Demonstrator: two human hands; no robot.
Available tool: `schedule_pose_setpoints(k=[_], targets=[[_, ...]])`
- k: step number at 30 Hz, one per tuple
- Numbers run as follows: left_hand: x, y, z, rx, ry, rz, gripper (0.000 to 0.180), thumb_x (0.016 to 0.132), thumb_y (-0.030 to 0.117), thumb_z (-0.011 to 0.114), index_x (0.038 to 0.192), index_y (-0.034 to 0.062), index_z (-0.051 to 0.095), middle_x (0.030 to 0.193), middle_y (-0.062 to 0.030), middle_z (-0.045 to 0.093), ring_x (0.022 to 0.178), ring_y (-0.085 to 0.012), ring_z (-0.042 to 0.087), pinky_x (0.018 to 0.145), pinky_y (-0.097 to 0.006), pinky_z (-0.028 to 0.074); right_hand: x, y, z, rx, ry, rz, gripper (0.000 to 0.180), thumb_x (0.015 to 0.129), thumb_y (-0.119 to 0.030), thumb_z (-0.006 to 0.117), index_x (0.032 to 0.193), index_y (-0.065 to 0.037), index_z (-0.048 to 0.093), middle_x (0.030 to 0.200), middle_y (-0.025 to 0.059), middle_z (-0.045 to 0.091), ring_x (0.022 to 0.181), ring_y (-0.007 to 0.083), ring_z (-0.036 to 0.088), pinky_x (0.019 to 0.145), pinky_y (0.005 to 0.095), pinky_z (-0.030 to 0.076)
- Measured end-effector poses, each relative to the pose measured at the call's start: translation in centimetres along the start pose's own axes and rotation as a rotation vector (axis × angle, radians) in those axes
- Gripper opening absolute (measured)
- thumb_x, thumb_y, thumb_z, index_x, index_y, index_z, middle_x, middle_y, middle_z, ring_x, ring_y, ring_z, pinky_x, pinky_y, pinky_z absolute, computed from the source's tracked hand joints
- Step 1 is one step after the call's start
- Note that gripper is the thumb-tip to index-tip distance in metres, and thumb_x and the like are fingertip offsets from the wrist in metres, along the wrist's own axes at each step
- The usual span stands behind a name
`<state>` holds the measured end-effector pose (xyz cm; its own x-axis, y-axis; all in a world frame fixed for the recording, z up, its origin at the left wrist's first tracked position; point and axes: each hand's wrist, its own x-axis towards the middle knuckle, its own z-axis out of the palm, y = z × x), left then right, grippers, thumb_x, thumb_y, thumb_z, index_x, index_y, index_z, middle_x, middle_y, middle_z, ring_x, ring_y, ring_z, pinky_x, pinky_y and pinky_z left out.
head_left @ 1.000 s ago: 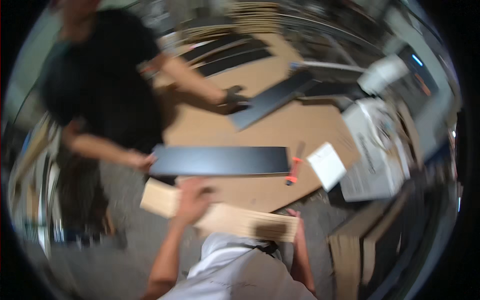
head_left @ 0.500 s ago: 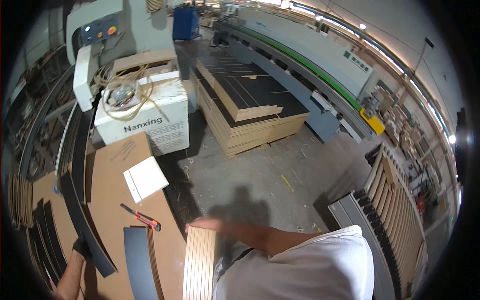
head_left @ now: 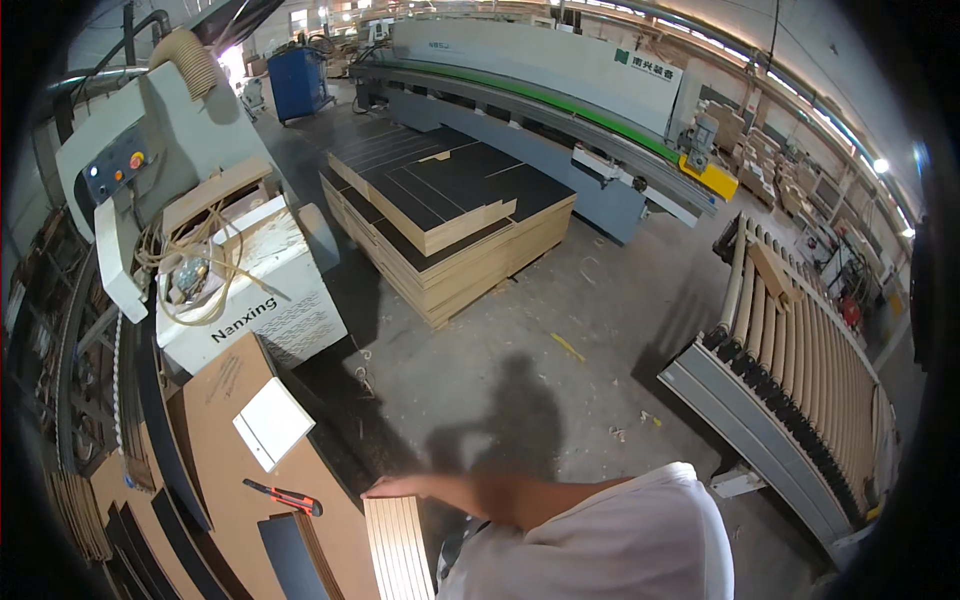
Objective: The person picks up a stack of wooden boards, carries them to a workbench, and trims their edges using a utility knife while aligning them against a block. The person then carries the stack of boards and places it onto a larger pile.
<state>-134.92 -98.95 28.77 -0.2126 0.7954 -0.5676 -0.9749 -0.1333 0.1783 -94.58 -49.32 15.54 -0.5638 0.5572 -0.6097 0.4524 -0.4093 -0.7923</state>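
Note:
My right hand (head_left: 388,487) is closed over the far end of a stack of pale wooden strips (head_left: 396,545), which stand edge-up side by side along the right edge of the brown board tabletop (head_left: 215,440). Its fingertips are partly hidden. My left hand is out of the picture. Beside the pale stack lies a smaller pile of dark-faced strips (head_left: 292,557). An orange and black utility knife (head_left: 284,497) rests just beyond that pile, and a white panel with a dark line (head_left: 273,424) is farther up. Long dark strips (head_left: 183,540) lie at the left.
A white machine (head_left: 255,318) with coiled hose on top stands beyond the tabletop. Dark-topped panels (head_left: 440,205) are stacked on the floor ahead, before a long edge machine (head_left: 520,90). To the right is a roller conveyor (head_left: 790,370).
My left hand, earlier at a long dark strip, has left the picture. The view has swung to the right. My right hand stays at the end of the pale stack.

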Motion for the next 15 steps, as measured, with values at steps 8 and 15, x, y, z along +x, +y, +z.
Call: schedule_pose_setpoints(k=[8,15], targets=[[-2.5,-6.4,6.9,-0.611,0.053,-0.247,0.054,0.09,0.043,0.06,0.126,0.0043,0.054,0.123,-0.0154,0.05,0.115,-0.0294,0.043,0.105,-0.04,0.031,1.0,3.5,-3.2,0.048,0.02,-0.011,0.047,0.087,-0.056,0.059,0.096,-0.012,0.073,0.102,0.0011,0.065,0.095,0.0143,0.058,0.084,0.0348,0.046],[1.1,-6.6,7.7,0.09,0.038,-0.145,0.067,0.09,0.047,0.058,0.136,-0.0004,0.047,0.127,-0.017,0.05,0.115,-0.0297,0.045,0.103,-0.039,0.033,6.5,12.8,-7.5,0.118,-0.024,0.03,0.052,0.09,-0.052,0.055,0.125,-0.014,0.065,0.122,0.002,0.063,0.111,0.0143,0.058,0.096,0.0346,0.045]])
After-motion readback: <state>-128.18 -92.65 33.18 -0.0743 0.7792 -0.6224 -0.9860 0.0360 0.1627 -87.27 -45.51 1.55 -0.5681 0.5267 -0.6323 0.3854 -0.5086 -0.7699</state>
